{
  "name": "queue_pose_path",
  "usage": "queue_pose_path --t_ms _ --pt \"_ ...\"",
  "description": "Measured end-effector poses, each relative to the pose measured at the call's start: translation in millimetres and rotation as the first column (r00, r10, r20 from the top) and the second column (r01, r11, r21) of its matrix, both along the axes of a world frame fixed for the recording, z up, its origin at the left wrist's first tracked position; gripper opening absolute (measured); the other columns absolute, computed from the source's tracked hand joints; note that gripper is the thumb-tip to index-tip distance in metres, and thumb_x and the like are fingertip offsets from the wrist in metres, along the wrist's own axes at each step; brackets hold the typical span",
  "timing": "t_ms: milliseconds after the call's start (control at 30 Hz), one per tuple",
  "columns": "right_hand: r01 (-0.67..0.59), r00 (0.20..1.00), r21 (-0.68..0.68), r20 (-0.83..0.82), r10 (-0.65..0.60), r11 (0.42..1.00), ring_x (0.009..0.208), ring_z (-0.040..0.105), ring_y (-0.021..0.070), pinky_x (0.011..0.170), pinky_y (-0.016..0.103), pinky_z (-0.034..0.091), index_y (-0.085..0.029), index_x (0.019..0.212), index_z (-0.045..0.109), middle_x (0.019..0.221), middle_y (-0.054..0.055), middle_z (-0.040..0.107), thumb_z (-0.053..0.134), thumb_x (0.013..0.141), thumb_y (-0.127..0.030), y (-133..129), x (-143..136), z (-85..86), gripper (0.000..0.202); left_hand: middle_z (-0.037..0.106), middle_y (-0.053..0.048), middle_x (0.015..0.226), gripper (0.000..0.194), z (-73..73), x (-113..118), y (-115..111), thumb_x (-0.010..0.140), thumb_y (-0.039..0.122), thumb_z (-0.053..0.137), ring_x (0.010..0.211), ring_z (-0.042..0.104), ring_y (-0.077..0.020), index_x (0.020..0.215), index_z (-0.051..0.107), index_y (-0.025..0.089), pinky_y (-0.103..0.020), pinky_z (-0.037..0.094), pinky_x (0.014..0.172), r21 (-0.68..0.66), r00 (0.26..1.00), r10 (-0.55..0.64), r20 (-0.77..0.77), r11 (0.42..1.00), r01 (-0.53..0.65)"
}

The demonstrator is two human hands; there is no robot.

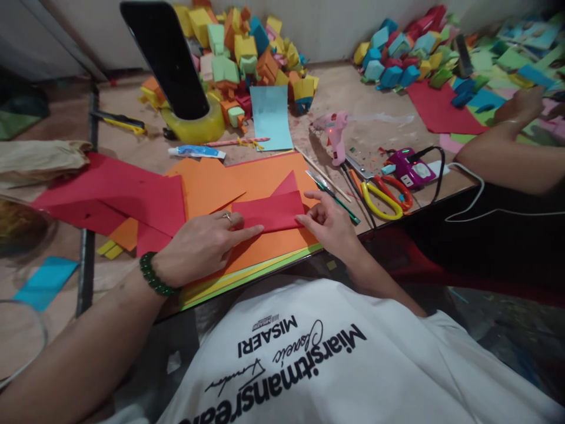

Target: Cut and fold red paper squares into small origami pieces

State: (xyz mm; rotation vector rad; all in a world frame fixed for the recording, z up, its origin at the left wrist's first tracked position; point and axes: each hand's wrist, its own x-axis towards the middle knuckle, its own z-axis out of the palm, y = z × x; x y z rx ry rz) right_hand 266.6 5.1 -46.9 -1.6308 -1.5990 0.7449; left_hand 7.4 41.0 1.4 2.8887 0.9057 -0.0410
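A folded strip of red paper (276, 211) lies on large orange sheets (260, 250) in front of me. My left hand (209, 238) rests at its left end, index finger stretched along the lower edge and the other fingers partly bent. At the right end is my right hand (329, 224). Its thumb tip touches the lower corner, while the index finger reaches toward the upper corner, apart from the thumb. The remaining right fingers are curled and partly hidden. A pink-red paper point (286, 184) shows behind the strip.
Right of the sheets lie a green cutter (338, 200), scissors (382, 199), a pink glue gun (336, 138) and a purple power adapter (412, 171). A phone (170, 59) leans on a tape roll (196, 123). Folded paper pieces (242, 53) pile behind. Another person's arm (507, 153) is at right.
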Motion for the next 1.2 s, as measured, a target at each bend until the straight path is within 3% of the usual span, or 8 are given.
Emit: queue_pose_path --t_ms 533,733,833,900,1000,1067,1200 --pt "-0.034 0.986 0.012 0.162 0.032 0.999 0.058 0.052 0.013 0.055 0.025 0.037 -0.016 0.128 0.047 0.072 -0.003 0.062 0.06 0.082 -0.029 -5 -1 2.0 0.049 0.065 -0.009 0.088 0.041 -0.2 1 -6 0.089 0.013 0.037 0.079 0.059 -0.0223 0.117 0.067 0.023 -0.031 0.044 0.061 0.096 0.997 -0.054 -0.061 0.994 0.06" --pt "-0.095 0.936 0.161 0.351 0.033 0.982 0.066 0.054 0.0166 0.058 0.028 0.041 -0.018 0.126 0.049 0.082 0.003 0.062 0.052 0.086 -0.023 -13 -3 4.6 0.041 0.065 -0.01 0.091 0.035 -4.0 -1 -11 0.087 0.013 0.042 0.083 0.059 -0.023 0.111 0.066 0.02 -0.033 0.046 0.068 0.071 0.998 -0.056 -0.018 0.996 0.057" --pt "-0.231 0.845 0.308 0.534 0.033 0.923 0.077 0.055 0.0202 0.063 0.031 0.041 -0.021 0.113 0.061 0.092 0.008 0.064 0.047 0.089 -0.015 -12 -13 16.4 0.029 0.064 -0.01 0.092 0.032 -3.2 0 -14 0.088 0.013 0.044 0.085 0.058 -0.0231 0.11 0.066 0.019 -0.034 0.046 0.069 0.079 0.999 -0.042 -0.027 0.996 0.044" --pt "-0.444 0.752 0.347 0.645 0.134 0.826 0.082 0.054 0.0206 0.067 0.032 0.041 -0.023 0.103 0.065 0.095 0.008 0.065 0.044 0.091 -0.011 -8 -24 22.8 0.027 0.063 -0.009 0.089 0.031 -1.4 2 -16 0.088 0.012 0.045 0.083 0.058 -0.0227 0.11 0.065 0.019 -0.033 0.046 0.069 0.092 0.999 -0.036 -0.032 0.995 0.039" --pt "-0.691 0.571 0.268 0.772 0.28 0.671 0.083 0.052 0.0202 0.067 0.032 0.041 -0.019 0.096 0.067 0.094 0.007 0.067 0.048 0.093 -0.014 0 -38 22.6 0.02 0.062 -0.008 0.084 0.029 2.0 3 -17 0.088 0.011 0.046 0.079 0.058 -0.0222 0.109 0.066 0.017 -0.033 0.047 0.068 0.114 0.999 -0.034 -0.018 0.993 0.036" --pt "-0.742 0.491 0.213 0.819 0.298 0.636 0.082 0.051 0.0201 0.066 0.032 0.041 -0.016 0.094 0.067 0.093 0.008 0.067 0.049 0.094 -0.016 4 -45 17.3 0.018 0.062 -0.009 0.083 0.028 4.1 4 -18 0.088 0.011 0.046 0.078 0.058 -0.0223 0.107 0.066 0.016 -0.033 0.048 0.068 0.131 0.999 -0.04 -0.007 0.991 0.04" --pt "-0.775 0.428 0.2 0.864 0.265 0.599 0.078 0.05 0.0196 0.063 0.033 0.041 -0.012 0.103 0.066 0.094 0.008 0.066 0.048 0.094 -0.015 4 -46 8.5 0.021 0.062 -0.009 0.083 0.03 7.1 5 -20 0.087 0.008 0.045 0.076 0.059 -0.0229 0.108 0.065 0.014 -0.034 0.049 0.066 0.146 0.998 -0.056 -0.028 0.987 0.06"
